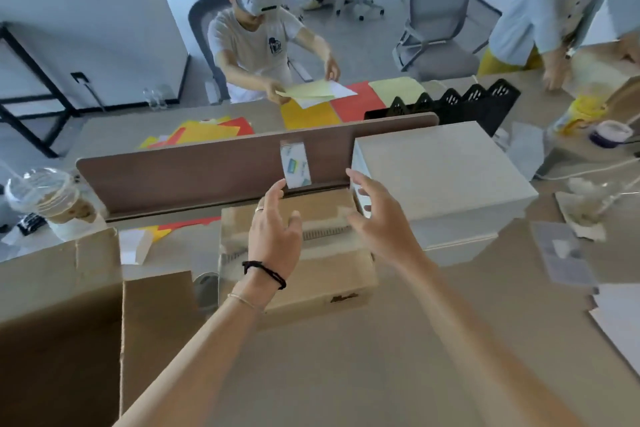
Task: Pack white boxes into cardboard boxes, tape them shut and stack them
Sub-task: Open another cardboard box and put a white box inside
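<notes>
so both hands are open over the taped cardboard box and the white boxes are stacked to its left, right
Not quite. The head view shows the white boxes stacked to the right of the cardboard box, not the left. Both the left hand and right hand are open over it.

Two bare forearms showing no sleeves, left hand (273,236) wearing a thin ring, black cord bracelet (265,272), slim silver bangle (244,300), right hand (379,218) wearing nothing

Single view: head-worn wide-angle camera, looking forward and down across the desk (398,340). Near field holds both forearms; the brown divider panel (194,173) crosses mid-frame (edges bowed by the lens). Far field takes in a seated person (256,45) opposite.
</notes>
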Demonstrator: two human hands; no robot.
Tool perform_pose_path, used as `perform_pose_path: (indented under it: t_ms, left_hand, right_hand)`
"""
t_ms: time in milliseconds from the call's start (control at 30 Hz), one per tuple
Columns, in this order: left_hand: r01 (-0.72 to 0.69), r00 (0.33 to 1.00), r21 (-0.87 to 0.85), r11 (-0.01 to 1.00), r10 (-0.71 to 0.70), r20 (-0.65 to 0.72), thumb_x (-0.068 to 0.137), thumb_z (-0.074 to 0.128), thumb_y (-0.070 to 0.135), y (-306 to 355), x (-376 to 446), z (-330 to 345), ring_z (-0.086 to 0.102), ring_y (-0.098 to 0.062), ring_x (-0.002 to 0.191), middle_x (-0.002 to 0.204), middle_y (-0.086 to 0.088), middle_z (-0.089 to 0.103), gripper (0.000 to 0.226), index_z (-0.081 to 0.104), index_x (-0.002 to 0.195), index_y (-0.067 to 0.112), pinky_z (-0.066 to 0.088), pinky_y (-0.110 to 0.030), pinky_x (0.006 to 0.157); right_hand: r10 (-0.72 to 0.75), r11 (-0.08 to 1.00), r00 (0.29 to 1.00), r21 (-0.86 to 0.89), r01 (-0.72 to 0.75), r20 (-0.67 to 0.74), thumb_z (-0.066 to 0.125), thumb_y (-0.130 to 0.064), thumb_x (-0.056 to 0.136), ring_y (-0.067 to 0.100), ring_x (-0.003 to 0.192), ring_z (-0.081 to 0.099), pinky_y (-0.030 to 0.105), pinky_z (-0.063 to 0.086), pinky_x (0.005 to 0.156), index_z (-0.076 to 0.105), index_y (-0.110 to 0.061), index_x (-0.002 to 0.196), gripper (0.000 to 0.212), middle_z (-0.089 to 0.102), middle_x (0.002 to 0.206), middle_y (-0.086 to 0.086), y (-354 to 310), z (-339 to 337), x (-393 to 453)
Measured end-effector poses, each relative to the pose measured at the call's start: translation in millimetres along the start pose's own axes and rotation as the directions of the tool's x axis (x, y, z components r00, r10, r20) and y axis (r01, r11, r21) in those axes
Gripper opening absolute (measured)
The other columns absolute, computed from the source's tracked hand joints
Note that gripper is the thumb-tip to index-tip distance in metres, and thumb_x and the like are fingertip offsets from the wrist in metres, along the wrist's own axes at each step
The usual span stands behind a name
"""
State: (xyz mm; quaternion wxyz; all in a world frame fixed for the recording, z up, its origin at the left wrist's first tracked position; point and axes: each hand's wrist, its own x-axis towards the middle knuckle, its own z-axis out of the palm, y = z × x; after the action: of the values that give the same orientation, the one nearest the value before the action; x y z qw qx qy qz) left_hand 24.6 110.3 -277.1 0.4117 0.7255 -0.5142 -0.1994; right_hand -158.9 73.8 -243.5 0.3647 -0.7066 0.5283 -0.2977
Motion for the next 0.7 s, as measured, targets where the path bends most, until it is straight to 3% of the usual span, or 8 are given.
perform_pose_path:
  t_ms: [133, 200, 267, 333, 433, 567, 700]
  left_hand:
    - [-0.007, 0.996, -0.059, 0.998, 0.013, 0.091, 0.094, 0.054, 0.010, 39.5, 27.7, 50.3, 0.049, -0.017, 0.131, 0.142, -0.001, 0.054, 0.056, 0.042, 0.146, 0.026, 0.039, -0.030, 0.103]
    - [0.038, 0.988, -0.088, 0.995, -0.024, 0.155, 0.094, 0.054, 0.011, 53.1, 38.8, 73.0, 0.048, -0.018, 0.132, 0.144, -0.002, 0.052, 0.056, 0.041, 0.147, 0.025, 0.038, -0.030, 0.104]
    - [0.113, 0.969, -0.109, 0.988, -0.086, 0.231, 0.094, 0.053, 0.016, 61.1, 48.0, 97.2, 0.047, -0.021, 0.134, 0.145, -0.005, 0.050, 0.058, 0.038, 0.149, 0.024, 0.037, -0.029, 0.104]
    - [0.217, 0.937, -0.153, 0.964, -0.162, 0.310, 0.091, 0.052, 0.031, 67.4, 54.7, 117.5, 0.048, -0.026, 0.133, 0.142, -0.009, 0.052, 0.065, 0.030, 0.152, 0.028, 0.040, -0.033, 0.105]
    - [0.339, 0.903, -0.221, 0.915, -0.249, 0.351, 0.081, 0.044, 0.052, 67.5, 63.9, 146.0, 0.048, -0.031, 0.135, 0.147, -0.009, 0.051, 0.079, 0.020, 0.154, 0.033, 0.040, -0.048, 0.111]
    - [0.492, 0.850, -0.361, 0.792, -0.346, 0.398, 0.078, 0.040, 0.041, 75.8, 68.8, 165.7, 0.059, -0.018, 0.112, 0.135, 0.003, 0.058, 0.080, 0.022, 0.156, 0.030, 0.046, -0.037, 0.101]
    - [0.558, 0.827, -0.501, 0.662, -0.397, 0.398, 0.079, 0.046, 0.040, 78.8, 71.4, 176.1, 0.052, -0.022, 0.130, 0.143, 0.002, 0.054, 0.080, 0.022, 0.155, 0.034, 0.036, -0.047, 0.115]
  right_hand:
    - [0.014, 0.983, 0.987, -0.181, -0.043, -0.163, 0.061, -0.009, 0.091, 0.016, 0.137, 0.047, 0.027, 0.033, 0.115, 0.051, -0.016, 0.148, 0.059, 0.053, 0.148, 0.001, 39.0, -66.4, 39.9]
    - [0.046, 0.945, 0.966, -0.301, -0.124, -0.254, 0.063, -0.009, 0.088, 0.028, 0.134, 0.050, 0.033, 0.035, 0.113, 0.058, -0.012, 0.142, 0.054, 0.056, 0.144, 0.009, 67.4, -95.7, 61.7]
    - [0.117, 0.876, 0.951, -0.422, -0.234, -0.285, 0.066, -0.022, 0.089, 0.038, 0.134, 0.048, 0.047, 0.036, 0.115, 0.059, -0.014, 0.140, 0.053, 0.053, 0.146, 0.015, 94.3, -118.8, 82.0]
    - [0.200, 0.773, 0.932, -0.535, -0.340, -0.303, 0.064, -0.044, 0.091, 0.041, 0.141, 0.039, 0.055, 0.028, 0.116, 0.057, -0.020, 0.142, 0.056, 0.044, 0.153, 0.018, 115.6, -133.5, 97.8]
    - [0.279, 0.700, 0.897, -0.567, -0.434, -0.343, 0.051, -0.067, 0.088, 0.042, 0.148, 0.024, 0.057, 0.022, 0.116, 0.049, -0.027, 0.145, 0.069, 0.029, 0.161, 0.019, 133.7, -143.4, 111.1]
    - [0.327, 0.680, 0.867, -0.544, -0.492, -0.375, 0.043, -0.077, 0.087, 0.043, 0.152, 0.016, 0.058, 0.018, 0.119, 0.035, -0.034, 0.153, 0.079, 0.017, 0.167, 0.020, 144.3, -141.8, 119.5]
    - [0.377, 0.660, 0.852, -0.540, -0.522, -0.363, 0.043, -0.080, 0.085, 0.044, 0.147, 0.023, 0.057, 0.022, 0.115, 0.035, -0.037, 0.150, 0.079, 0.023, 0.162, 0.021, 140.4, -145.3, 125.6]
